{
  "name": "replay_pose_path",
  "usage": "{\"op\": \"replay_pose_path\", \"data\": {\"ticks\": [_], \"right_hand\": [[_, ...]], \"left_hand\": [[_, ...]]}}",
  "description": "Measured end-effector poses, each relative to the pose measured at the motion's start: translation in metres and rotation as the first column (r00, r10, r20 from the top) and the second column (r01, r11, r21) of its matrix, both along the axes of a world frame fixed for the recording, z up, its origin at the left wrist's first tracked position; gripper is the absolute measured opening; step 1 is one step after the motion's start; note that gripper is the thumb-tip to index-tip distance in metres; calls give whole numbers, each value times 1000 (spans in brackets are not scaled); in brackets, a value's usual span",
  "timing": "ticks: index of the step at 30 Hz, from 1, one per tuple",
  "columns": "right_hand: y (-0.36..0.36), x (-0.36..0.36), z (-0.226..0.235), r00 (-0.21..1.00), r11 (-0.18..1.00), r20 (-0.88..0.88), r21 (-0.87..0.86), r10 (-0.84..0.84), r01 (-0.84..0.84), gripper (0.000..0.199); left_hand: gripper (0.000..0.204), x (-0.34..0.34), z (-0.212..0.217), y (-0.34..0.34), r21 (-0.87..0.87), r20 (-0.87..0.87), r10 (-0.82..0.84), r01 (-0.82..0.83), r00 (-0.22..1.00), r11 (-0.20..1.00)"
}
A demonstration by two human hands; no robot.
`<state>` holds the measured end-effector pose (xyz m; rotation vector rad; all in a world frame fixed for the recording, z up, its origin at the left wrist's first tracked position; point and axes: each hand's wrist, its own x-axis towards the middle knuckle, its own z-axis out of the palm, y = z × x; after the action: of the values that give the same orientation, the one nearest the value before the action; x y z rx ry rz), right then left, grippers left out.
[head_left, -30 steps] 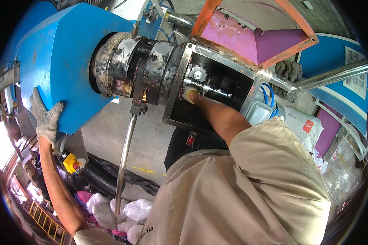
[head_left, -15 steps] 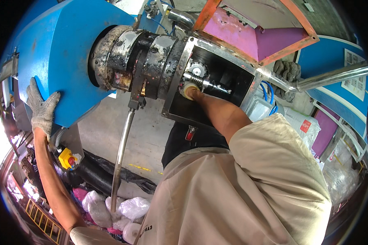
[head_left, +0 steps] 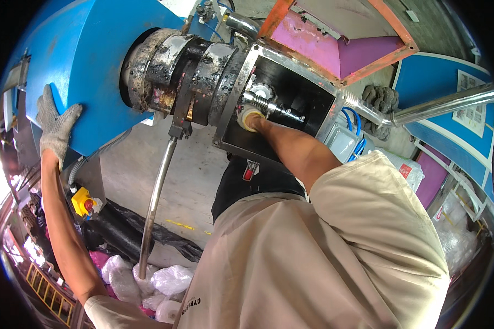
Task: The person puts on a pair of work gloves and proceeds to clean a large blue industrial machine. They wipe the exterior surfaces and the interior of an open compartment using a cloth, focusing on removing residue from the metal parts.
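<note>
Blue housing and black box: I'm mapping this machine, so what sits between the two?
In the head view, a grimy metal barrel with clamp bands joins the blue housing to the black box; a curved metal pipe hangs below.

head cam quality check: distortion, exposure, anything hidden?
Head view: strong fisheye, the steel pipe bows and the corners are black; daylight blows out the left rim; the black housing is dark inside, so the right hand shows little detail; the gloved left hand on the blue cover is sharp.
</note>
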<state>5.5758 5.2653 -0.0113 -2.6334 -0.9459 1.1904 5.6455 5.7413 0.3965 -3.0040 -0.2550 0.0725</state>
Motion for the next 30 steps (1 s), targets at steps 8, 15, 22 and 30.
{"op": "replay_pose_path", "data": {"ticks": [8,15,22,30], "right_hand": [[-14,8,91,941,940,-190,147,-279,309,38],[-40,-5,151,896,831,-264,348,-357,434,31],[-68,-4,211,-86,45,-974,-97,-212,994,24],[-85,-5,245,-191,-288,-980,-199,54,937,28]], "left_hand": [[115,8,-2,1,98,-4,-5,5,1000,995],[117,6,1,-10,36,-10,50,-50,999,998],[116,5,-1,-4,43,-4,43,-43,999,998],[113,15,-13,7,188,-20,-57,60,998,980]]}}
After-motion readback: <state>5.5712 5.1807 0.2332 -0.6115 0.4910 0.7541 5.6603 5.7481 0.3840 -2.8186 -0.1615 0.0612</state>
